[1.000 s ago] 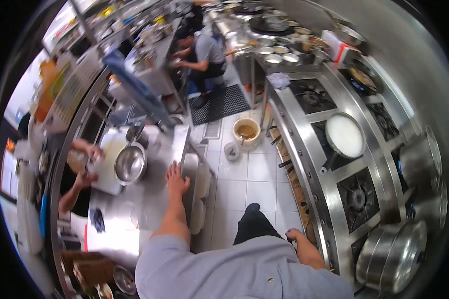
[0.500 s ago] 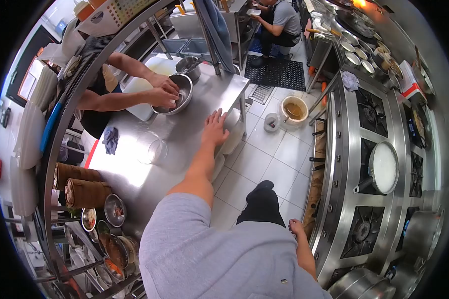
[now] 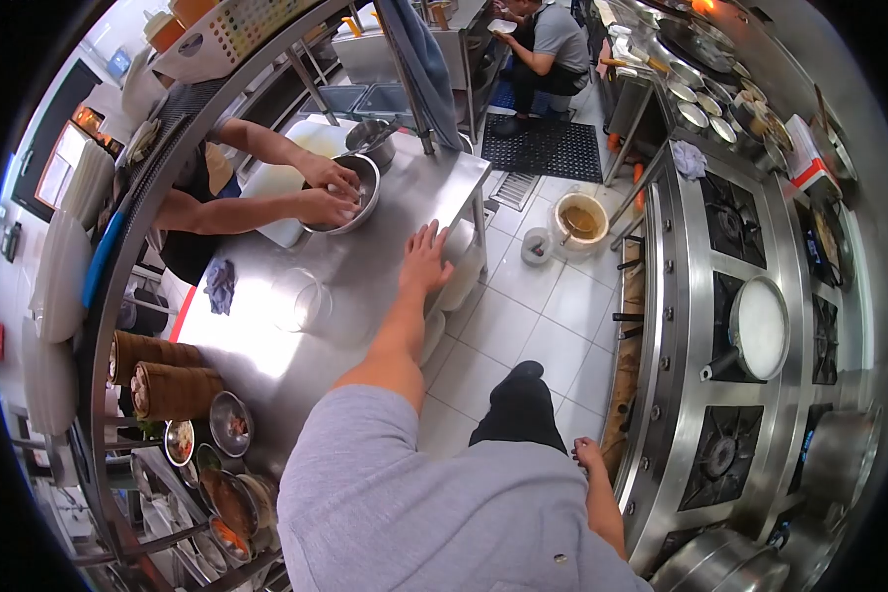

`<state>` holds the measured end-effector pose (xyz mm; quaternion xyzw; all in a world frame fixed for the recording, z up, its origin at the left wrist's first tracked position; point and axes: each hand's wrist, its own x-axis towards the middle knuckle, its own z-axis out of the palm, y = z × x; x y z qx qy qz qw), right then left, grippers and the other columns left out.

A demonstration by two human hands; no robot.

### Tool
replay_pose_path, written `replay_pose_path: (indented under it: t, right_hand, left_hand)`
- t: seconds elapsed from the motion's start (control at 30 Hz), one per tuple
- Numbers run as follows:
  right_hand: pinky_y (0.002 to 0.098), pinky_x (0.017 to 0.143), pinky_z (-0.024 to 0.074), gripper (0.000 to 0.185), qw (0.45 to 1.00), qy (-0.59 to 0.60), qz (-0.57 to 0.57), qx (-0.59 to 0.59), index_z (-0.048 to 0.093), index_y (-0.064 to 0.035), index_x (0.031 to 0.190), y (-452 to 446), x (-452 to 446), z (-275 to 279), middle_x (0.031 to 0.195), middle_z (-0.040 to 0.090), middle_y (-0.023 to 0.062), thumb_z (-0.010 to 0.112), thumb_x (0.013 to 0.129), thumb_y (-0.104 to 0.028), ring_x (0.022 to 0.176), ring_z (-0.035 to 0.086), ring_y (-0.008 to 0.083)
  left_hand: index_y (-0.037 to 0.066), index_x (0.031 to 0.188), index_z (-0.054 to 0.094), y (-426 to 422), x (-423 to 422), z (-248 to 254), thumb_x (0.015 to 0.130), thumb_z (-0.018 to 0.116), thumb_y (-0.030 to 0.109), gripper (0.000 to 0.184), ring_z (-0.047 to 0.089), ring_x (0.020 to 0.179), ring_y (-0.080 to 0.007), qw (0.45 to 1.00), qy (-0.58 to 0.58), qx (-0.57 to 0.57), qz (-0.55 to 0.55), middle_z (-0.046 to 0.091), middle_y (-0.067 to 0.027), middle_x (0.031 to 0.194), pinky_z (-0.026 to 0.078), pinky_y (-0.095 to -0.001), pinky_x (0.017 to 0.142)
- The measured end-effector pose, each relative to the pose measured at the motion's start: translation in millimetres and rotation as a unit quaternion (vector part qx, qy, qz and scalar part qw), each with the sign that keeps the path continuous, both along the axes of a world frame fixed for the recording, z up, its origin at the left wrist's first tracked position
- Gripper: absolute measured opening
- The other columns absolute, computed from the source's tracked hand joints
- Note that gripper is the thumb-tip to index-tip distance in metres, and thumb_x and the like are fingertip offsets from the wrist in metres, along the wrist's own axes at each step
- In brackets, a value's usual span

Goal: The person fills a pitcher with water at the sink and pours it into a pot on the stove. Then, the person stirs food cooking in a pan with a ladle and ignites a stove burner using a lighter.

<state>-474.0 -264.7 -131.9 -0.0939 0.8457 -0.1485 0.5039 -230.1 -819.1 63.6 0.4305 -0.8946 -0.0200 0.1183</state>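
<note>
My left hand (image 3: 425, 259) lies on the right edge of the steel table (image 3: 365, 286), its fingers apart and nothing held. On my other side, my right hand (image 3: 586, 452) hangs beside my body near the stove front, its fingers curled; whether they hold anything is too small to make out. Across the table, a co-worker's two hands (image 3: 332, 194) are inside a steel bowl (image 3: 365, 202). A clear round container (image 3: 309, 302) and a dark crumpled cloth (image 3: 220, 287) are on the table to the left of my left forearm.
The stove (image 3: 683, 385) at right bears a pan of white content (image 3: 762, 328). A bucket (image 3: 582, 221) and small tub (image 3: 537, 247) stand on the tiles. Another person (image 3: 553, 49) crouches by the black mat (image 3: 543, 148). Bamboo steamers (image 3: 176, 391) stand at left.
The camera view has swung left since the first frame, bringing steamers into sight. The co-worker's hands went from beside the bowl into it. My left hand stays on the table edge.
</note>
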Motion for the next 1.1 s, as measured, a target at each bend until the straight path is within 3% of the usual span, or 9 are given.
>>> replay_pose_path:
  t: [0.1,0.17,0.5,0.6,1.1]
  right_hand:
    - [0.0330,0.055,0.0518,0.030,1.000,-0.012,-0.017,0.002,0.066,-0.0078,0.105,1,0,3,0.078,0.069,0.0094,0.055,0.089,-0.031,0.063,0.066,0.0185]
    - [0.0370,0.058,0.0522,0.029,0.999,-0.032,0.013,0.002,0.059,-0.0106,0.112,2,0,0,0.090,0.069,0.0106,0.050,0.094,-0.032,0.071,0.066,0.0214]
    - [0.0359,0.057,0.0509,0.028,0.999,-0.032,0.012,0.009,0.059,-0.0114,0.110,1,-2,-10,0.090,0.068,0.0090,0.050,0.093,-0.031,0.071,0.065,0.0200]
    - [0.0327,0.056,0.0525,0.032,1.000,-0.014,-0.006,0.008,0.063,-0.0078,0.111,-5,0,1,0.082,0.070,0.0105,0.055,0.089,-0.029,0.066,0.067,0.0192]
    - [0.0385,0.062,0.0529,0.029,0.999,-0.040,0.018,0.022,0.058,-0.0115,0.114,-7,-3,-3,0.094,0.069,0.0098,0.050,0.094,-0.031,0.076,0.066,0.0212]
  left_hand:
    - [0.015,0.144,0.032,2,0,0,0.076,0.058,0.029,0.074,0.029,0.138,-0.0318,1.000,0.001,0.001,0.002,0.029,-0.0120,0.151,0.023,-0.0482,0.113]
    - [0.015,0.145,0.031,4,-1,6,0.077,0.057,0.030,0.074,0.027,0.139,-0.0305,1.000,-0.005,0.008,0.004,0.027,-0.0116,0.152,0.022,-0.0472,0.114]
    - [0.015,0.144,0.032,4,0,7,0.077,0.057,0.030,0.073,0.026,0.140,-0.0299,1.000,0.000,0.018,0.003,0.026,-0.0113,0.152,0.021,-0.0466,0.115]
    - [0.015,0.144,0.033,4,1,8,0.077,0.058,0.030,0.073,0.026,0.140,-0.0302,1.000,0.003,0.019,0.002,0.026,-0.0112,0.152,0.022,-0.0470,0.114]
    - [0.015,0.146,0.030,1,0,3,0.077,0.057,0.031,0.075,0.024,0.141,-0.0297,1.000,-0.016,0.025,0.005,0.025,-0.0110,0.153,0.019,-0.0473,0.116]
